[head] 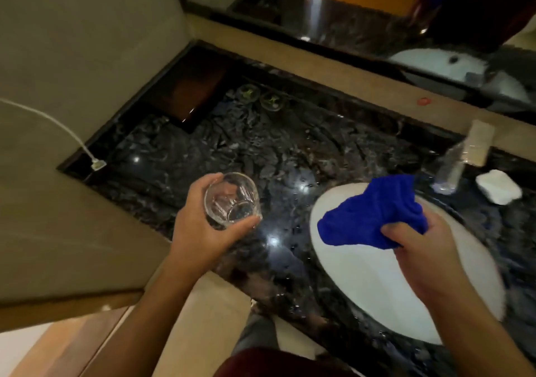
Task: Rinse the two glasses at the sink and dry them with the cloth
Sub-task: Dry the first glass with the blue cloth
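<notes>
The white oval sink is sitting sunk into the dark marble counter, and everything else is lying around it. Left of the sink, above the counter, the left hand is gripping a clear glass, with the thumb on its near rim and the fingers curled round its far side; the glass is tilting its mouth toward the camera and appears to be holding no water, though blur is making that hard to judge. Over the sink's far left rim, the right hand is clutching a bunched blue cloth, which is hanging out to the left of the fist above the basin. Just behind the sink a tap is standing, and to its right a small white folded object is lying on the counter. Far to the left of the sink, toward the back corner, a dark tray is lying with two round coasters beside it. At the counter's left edge a white cable is ending in a plug.
</notes>
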`<act>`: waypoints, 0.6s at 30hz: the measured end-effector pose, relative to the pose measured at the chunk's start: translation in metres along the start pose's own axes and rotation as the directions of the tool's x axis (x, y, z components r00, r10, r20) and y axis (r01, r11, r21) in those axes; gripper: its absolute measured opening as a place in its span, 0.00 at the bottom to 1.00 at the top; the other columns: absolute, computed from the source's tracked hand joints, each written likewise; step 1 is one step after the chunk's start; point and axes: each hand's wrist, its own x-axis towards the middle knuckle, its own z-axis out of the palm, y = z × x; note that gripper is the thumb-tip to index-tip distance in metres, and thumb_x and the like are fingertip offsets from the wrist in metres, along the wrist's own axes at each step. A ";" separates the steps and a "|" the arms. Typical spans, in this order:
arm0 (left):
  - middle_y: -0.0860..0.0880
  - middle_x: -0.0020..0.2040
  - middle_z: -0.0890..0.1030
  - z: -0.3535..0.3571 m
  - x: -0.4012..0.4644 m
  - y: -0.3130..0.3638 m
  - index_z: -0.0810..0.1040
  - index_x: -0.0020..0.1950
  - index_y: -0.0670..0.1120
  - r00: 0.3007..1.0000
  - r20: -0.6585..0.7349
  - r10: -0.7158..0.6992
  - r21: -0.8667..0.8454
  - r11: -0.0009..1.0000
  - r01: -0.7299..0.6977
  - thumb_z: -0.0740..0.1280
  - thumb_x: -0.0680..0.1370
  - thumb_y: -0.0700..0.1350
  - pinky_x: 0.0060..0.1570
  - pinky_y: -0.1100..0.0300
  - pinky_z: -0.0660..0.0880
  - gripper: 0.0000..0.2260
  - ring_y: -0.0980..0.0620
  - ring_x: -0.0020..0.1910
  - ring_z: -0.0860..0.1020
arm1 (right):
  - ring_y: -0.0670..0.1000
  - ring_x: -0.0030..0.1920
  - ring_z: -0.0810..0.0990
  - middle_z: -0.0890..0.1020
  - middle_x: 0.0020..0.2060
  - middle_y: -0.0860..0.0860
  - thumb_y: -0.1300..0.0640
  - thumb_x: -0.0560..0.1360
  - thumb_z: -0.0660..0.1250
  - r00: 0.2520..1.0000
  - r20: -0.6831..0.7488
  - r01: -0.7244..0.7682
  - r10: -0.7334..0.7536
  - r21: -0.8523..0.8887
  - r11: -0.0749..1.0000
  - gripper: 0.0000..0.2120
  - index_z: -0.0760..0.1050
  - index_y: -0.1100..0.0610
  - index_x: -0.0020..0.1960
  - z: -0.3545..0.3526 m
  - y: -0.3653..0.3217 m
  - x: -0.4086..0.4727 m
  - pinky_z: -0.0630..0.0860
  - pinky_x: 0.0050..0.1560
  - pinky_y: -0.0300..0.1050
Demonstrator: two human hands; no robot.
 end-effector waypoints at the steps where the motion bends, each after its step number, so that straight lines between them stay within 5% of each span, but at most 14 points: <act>1: 0.66 0.57 0.75 -0.008 0.009 -0.016 0.70 0.69 0.46 1.000 -0.017 -0.022 0.007 1.000 0.022 0.80 0.64 0.54 0.52 0.80 0.67 0.38 0.76 0.54 0.75 | 0.48 0.43 0.84 0.86 0.39 0.47 0.80 0.73 0.59 1.000 0.014 -0.014 0.014 -0.003 1.000 0.27 0.82 0.50 0.48 0.014 0.004 0.007 0.80 0.45 0.40; 5: 0.66 0.56 0.74 -0.029 0.040 -0.078 0.68 0.70 0.49 0.988 -0.027 -0.151 0.038 0.988 0.152 0.82 0.66 0.51 0.50 0.81 0.65 0.37 0.75 0.52 0.75 | 0.46 0.42 0.83 0.86 0.39 0.46 0.72 0.67 0.66 0.997 0.065 -0.033 0.034 -0.020 0.999 0.23 0.86 0.44 0.44 0.064 0.016 0.026 0.79 0.45 0.40; 8: 0.59 0.56 0.75 -0.035 0.059 -0.116 0.66 0.70 0.50 0.975 -0.013 -0.222 0.051 0.974 0.223 0.82 0.68 0.50 0.48 0.83 0.64 0.37 0.62 0.53 0.76 | 0.49 0.44 0.82 0.85 0.39 0.47 0.66 0.63 0.65 0.994 0.090 -0.066 0.069 -0.031 0.997 0.21 0.85 0.44 0.44 0.087 0.020 0.034 0.79 0.45 0.38; 13: 0.55 0.60 0.76 -0.038 0.081 -0.160 0.65 0.69 0.51 0.965 0.007 -0.261 0.046 0.964 0.261 0.82 0.68 0.52 0.48 0.84 0.63 0.37 0.56 0.58 0.77 | 0.52 0.43 0.78 0.82 0.35 0.45 0.79 0.73 0.61 0.992 0.062 -0.104 0.112 -0.120 0.987 0.30 0.84 0.44 0.40 0.106 0.029 0.045 0.74 0.46 0.45; 18: 0.53 0.60 0.78 -0.039 0.093 -0.187 0.65 0.68 0.51 0.959 0.028 -0.281 0.017 0.960 0.280 0.83 0.67 0.51 0.51 0.83 0.65 0.38 0.55 0.58 0.78 | 0.52 0.42 0.77 0.81 0.34 0.46 0.80 0.73 0.60 0.989 0.025 -0.144 0.148 -0.132 0.981 0.30 0.83 0.46 0.38 0.122 0.036 0.051 0.72 0.47 0.49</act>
